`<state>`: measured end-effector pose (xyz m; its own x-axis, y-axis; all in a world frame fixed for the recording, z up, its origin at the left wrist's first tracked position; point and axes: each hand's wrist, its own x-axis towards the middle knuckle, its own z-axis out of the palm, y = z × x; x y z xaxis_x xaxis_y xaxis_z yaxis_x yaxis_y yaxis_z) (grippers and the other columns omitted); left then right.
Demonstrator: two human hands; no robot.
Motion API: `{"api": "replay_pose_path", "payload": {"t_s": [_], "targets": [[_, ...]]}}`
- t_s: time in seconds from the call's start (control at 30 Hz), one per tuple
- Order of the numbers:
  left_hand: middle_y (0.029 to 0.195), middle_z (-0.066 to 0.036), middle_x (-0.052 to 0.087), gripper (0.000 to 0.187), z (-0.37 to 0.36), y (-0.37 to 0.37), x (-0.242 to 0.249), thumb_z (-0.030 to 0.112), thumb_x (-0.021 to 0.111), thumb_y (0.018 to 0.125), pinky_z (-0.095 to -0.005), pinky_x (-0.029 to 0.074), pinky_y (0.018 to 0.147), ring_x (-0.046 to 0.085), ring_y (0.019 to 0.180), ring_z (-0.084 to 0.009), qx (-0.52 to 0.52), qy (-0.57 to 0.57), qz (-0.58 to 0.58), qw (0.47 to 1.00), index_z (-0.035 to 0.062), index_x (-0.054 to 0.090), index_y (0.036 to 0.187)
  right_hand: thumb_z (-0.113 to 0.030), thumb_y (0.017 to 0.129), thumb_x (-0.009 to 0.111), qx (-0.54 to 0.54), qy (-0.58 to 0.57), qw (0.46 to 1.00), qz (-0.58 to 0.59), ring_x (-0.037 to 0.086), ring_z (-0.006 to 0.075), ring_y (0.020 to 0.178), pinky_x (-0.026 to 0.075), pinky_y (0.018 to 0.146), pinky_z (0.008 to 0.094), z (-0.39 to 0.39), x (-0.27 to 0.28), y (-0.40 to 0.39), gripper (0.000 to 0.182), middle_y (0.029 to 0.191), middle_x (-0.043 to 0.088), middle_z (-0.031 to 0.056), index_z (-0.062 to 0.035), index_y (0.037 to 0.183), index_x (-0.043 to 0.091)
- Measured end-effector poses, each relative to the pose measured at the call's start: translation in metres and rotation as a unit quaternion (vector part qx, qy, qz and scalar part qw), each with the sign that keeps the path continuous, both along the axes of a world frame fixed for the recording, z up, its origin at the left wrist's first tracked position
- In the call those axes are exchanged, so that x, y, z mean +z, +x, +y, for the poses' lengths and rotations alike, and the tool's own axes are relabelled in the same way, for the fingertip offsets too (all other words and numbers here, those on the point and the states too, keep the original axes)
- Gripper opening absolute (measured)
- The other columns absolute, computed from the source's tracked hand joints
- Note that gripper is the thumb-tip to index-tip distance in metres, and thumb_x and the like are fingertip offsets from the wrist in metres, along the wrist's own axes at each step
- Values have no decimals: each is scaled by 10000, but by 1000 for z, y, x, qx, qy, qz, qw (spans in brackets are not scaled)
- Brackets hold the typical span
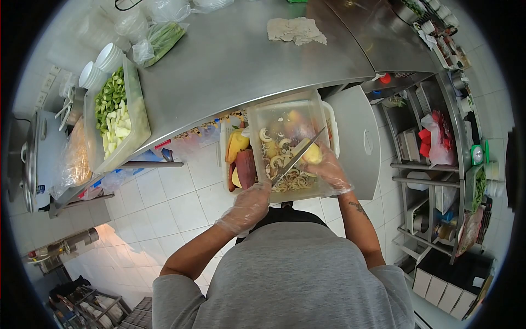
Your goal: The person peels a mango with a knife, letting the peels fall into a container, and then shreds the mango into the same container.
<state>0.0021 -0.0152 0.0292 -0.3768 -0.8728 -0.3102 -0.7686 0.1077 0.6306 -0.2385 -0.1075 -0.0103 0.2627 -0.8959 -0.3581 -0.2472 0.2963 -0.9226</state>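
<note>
My left hand [251,207], in a clear plastic glove, is closed round the handle end of a long knife [297,159]. The blade slants up to the right across a translucent plastic tub [260,118]. My gloved right hand [330,171] grips a pale yellow, peeled piece that looks like a banana blossom heart [313,154], next to the blade. Curled pale slices [279,162] and thin shreds lie in the tub, with some whole yellowish pieces in cloudy contents. A container at the left holds dark red and yellow outer leaves [246,167].
A steel counter [230,60] runs across ahead, bearing a crumpled cloth [296,30], a bag of green vegetables [164,43] and a tub of chopped greens [143,118]. A grey rounded panel [359,131] stands to the right, before loaded shelves [424,170].
</note>
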Motion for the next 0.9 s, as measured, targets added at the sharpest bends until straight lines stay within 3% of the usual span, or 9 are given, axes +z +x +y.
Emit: {"api": "replay_pose_path", "payload": {"t_s": [0.43,0.63,0.83,0.9], "targets": [[925,-258,611,195,4,2,8,-2,448,839,-515,467,758,606,896,-429,3,9,-8,1000,-36,464,1030,-145,665,781,0,-23,999,39,559,179,1045,435,937,295,2,15,8,732,1116,606,97,50,1291,457],[922,-270,606,185,-1,-5,-6,-13,443,834,-518,471,751,601,905,-437,9,34,-16,999,-39,443,1017,-124,674,782,-4,-20,1000,-19,570,170,1037,451,927,291,7,4,6,717,1125,609,76,26,1300,468],[923,-312,604,162,-22,-22,-17,18,428,868,-503,478,772,619,903,-448,-8,57,-21,998,-69,441,1004,-189,637,809,22,-12,999,40,591,173,1018,485,883,297,7,-11,-2,775,1140,620,109,2,1314,483],[918,-320,601,164,-35,-30,-26,21,436,864,-500,478,778,620,907,-447,-4,33,10,999,-77,446,996,-206,627,823,13,-62,994,86,599,177,1003,488,877,300,11,-17,-1,790,1128,625,109,7,1308,485]]}}
